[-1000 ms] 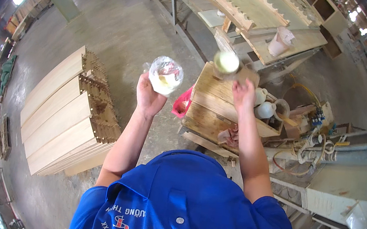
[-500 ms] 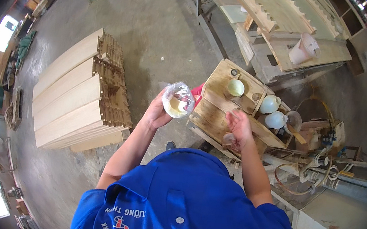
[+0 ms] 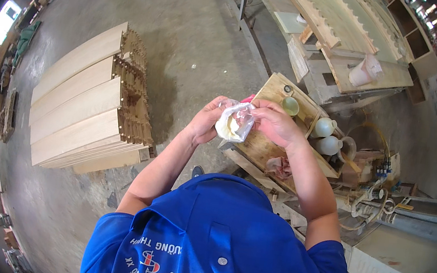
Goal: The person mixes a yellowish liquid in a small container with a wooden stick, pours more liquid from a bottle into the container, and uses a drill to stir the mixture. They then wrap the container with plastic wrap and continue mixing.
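In front of my chest is a clear plastic bag [image 3: 238, 118] with a pale cream substance inside, its mouth facing up. My left hand [image 3: 207, 120] is closed on the bag's left side. My right hand [image 3: 277, 123] pinches the rim on the other side, fingers bent and the wrist coming from the lower right. A bit of red shows behind the bag, mostly hidden. Below and behind my right hand is a wooden box top [image 3: 253, 153], bearing a greenish cup [image 3: 290, 106] and a crumpled pinkish plastic piece [image 3: 279, 167].
Two whitish bottles [image 3: 324, 126] and a clear tub stand at the box's right side. A stack of long wooden panels [image 3: 76, 113] lies on the floor at left. Far right, a workbench holds a whitish bucket [image 3: 365, 70]. Machinery with hoses [image 3: 371, 204] stands at right.
My right hand has moved left and up from over the box to grip the bag's rim. The bag's round mouth has become narrower and creased. My left hand has shifted slightly right.
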A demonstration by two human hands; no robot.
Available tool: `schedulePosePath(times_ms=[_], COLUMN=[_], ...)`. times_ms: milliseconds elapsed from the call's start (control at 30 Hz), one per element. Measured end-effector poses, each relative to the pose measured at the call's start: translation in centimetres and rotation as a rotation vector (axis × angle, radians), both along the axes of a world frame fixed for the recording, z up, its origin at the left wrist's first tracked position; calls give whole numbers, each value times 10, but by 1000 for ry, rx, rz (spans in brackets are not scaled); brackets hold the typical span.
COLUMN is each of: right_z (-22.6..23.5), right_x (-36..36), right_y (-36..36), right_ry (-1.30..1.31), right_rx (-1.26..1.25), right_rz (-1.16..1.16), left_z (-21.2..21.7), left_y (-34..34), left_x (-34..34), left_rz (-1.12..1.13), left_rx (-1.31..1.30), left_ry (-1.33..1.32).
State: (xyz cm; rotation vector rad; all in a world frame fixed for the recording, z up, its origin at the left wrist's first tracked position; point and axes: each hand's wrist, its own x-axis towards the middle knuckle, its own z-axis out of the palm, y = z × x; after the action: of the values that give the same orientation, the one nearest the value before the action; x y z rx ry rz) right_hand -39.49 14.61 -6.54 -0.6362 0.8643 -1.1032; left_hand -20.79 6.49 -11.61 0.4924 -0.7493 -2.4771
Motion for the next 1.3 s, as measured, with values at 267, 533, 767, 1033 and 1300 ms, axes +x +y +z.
schedulePosePath(times_ms=[267,533,767,1033,1300], right_z=[34,80,86,94,116], right_x=[24,80,111,142,148], right_y=[-26,-55,-63,-50,-17], right_ry=[321,1333,1433,1430,1697], right_rx=[-183,-580,-432,-472,-831], right_rz=[90,363,626,774,433], left_z=[19,23,19,10,20], left_y=[-18,-24,-28,-37,-57], left_x=[46,82,92,107,121], left_rz=[49,-86,-124,-139,-11], left_rx=[69,71,21,-15,3], left_ry=[83,13,-16,-62,-51])
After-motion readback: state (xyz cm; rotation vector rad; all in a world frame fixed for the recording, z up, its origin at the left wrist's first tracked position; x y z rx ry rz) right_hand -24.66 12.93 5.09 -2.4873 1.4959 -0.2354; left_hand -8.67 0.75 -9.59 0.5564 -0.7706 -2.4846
